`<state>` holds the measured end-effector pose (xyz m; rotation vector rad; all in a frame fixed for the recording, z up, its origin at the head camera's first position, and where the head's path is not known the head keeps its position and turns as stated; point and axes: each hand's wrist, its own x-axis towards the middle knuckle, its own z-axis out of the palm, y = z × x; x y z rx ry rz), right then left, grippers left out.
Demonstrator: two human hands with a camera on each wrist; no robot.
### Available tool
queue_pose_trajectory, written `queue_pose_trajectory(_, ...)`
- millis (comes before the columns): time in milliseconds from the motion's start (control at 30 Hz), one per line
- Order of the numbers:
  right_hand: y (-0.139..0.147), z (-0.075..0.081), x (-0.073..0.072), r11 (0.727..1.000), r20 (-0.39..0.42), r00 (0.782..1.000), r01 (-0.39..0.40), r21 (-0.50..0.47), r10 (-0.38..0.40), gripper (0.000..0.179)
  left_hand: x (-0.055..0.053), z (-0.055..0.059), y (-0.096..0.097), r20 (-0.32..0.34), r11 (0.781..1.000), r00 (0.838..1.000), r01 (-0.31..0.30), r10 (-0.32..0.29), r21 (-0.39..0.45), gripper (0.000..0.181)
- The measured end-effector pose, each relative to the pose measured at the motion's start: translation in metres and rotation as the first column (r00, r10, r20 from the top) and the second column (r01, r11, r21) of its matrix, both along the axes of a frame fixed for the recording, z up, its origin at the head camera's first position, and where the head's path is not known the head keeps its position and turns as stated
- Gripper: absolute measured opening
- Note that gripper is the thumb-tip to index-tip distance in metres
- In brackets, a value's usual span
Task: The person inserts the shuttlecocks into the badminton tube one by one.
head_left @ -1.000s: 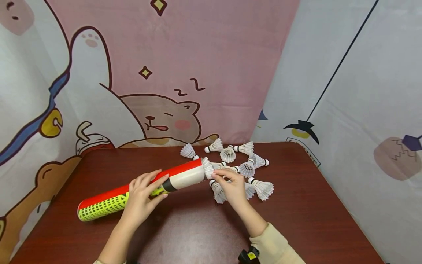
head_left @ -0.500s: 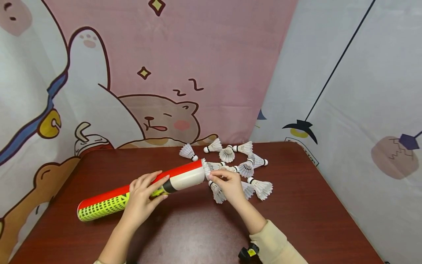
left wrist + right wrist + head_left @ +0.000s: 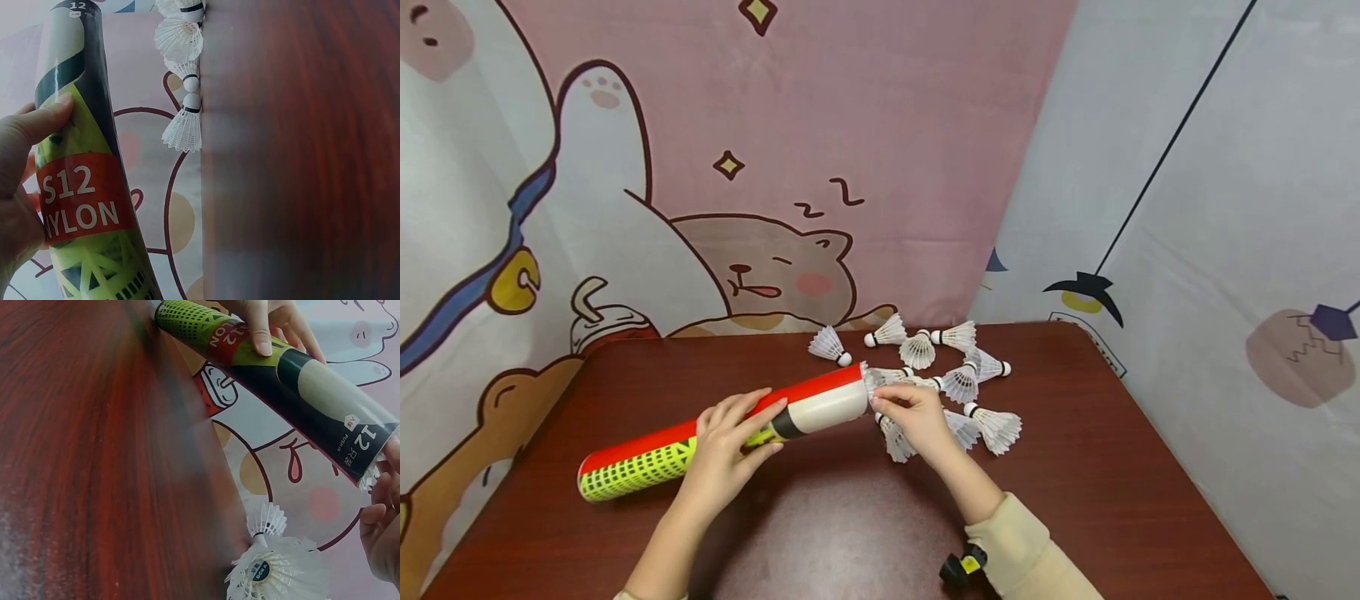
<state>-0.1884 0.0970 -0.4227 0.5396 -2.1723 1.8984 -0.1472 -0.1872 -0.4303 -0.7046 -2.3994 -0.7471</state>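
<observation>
My left hand [image 3: 722,446] grips the middle of a long red, yellow-green and white shuttlecock tube [image 3: 831,404]. The tube slants up to the right, its mouth raised near the loose shuttlecocks. In the left wrist view, the thumb [image 3: 59,109] lies across the tube above its red label. My right hand [image 3: 921,421] pinches the feathered edge of a shuttlecock [image 3: 868,377] at the tube's mouth. Most of that shuttlecock is inside the tube and hidden; only a thin white fringe [image 3: 367,480] sticks out in the right wrist view.
Several loose white shuttlecocks [image 3: 997,429] lie in a scattered group behind and right of the tube's mouth. One shuttlecock [image 3: 827,344] lies apart, behind the tube. The dark red-brown table [image 3: 1120,483] meets a cartoon-printed cloth [image 3: 925,167] at its back edge.
The shuttlecock has slid left, deeper into the tube, so less of its skirt shows. My right hand has moved slightly left with it; the left hand holds the tube almost still.
</observation>
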Motion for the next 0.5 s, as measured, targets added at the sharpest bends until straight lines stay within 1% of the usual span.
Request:
queue_pose_trajectory(67,0.001,-0.007,-0.005,1.000,0.018,1.000,-0.004,-0.011,0.005,0.011,0.000,0.000,0.000,-0.005,1.000,1.000,0.002,-0.002,0.004,0.073)
queue_pose_trajectory(100,0.001,-0.008,-0.007,1.000,0.022,1.000,-0.011,-0.017,0.011,0.011,0.000,0.001,0.000,-0.008,1.000,1.000,0.002,-0.002,0.004,0.073)
queue_pose_trajectory(167,0.000,-0.001,-0.004,1.000,0.030,0.999,-0.026,-0.018,0.026,0.011,0.000,0.001,0.000,-0.015,1.000,1.000,0.004,-0.004,0.004,0.073)
queue_pose_trajectory(233,0.001,0.000,-0.005,0.999,0.033,0.998,-0.049,-0.017,0.049,0.011,0.000,0.002,0.000,-0.019,1.000,1.000,0.007,-0.006,0.006,0.073)
queue_pose_trajectory(333,0.000,0.014,0.000,0.996,0.070,0.994,-0.083,-0.013,0.084,0.012,-0.001,0.002,0.000,-0.017,1.000,1.000,0.010,-0.009,0.009,0.072)
queue_pose_trajectory(400,0.000,0.015,-0.002,0.994,0.095,0.990,-0.108,-0.010,0.109,0.013,0.000,0.002,0.000,-0.012,1.000,1.000,0.010,-0.010,0.012,0.072)
queue_pose_trajectory(433,0.000,0.019,0.000,0.993,0.109,0.987,-0.119,-0.006,0.119,0.014,0.000,0.002,0.000,-0.008,1.000,1.000,0.009,-0.009,0.012,0.072)
queue_pose_trajectory(467,-0.001,0.020,-0.001,0.992,0.129,0.983,-0.130,-0.011,0.130,0.014,0.000,0.002,-0.001,-0.004,1.000,1.000,0.007,-0.007,0.013,0.071)
queue_pose_trajectory(500,0.000,0.018,-0.003,0.990,0.142,0.980,-0.139,-0.007,0.139,0.014,0.000,0.002,-0.001,0.000,1.000,1.000,0.005,-0.005,0.015,0.071)
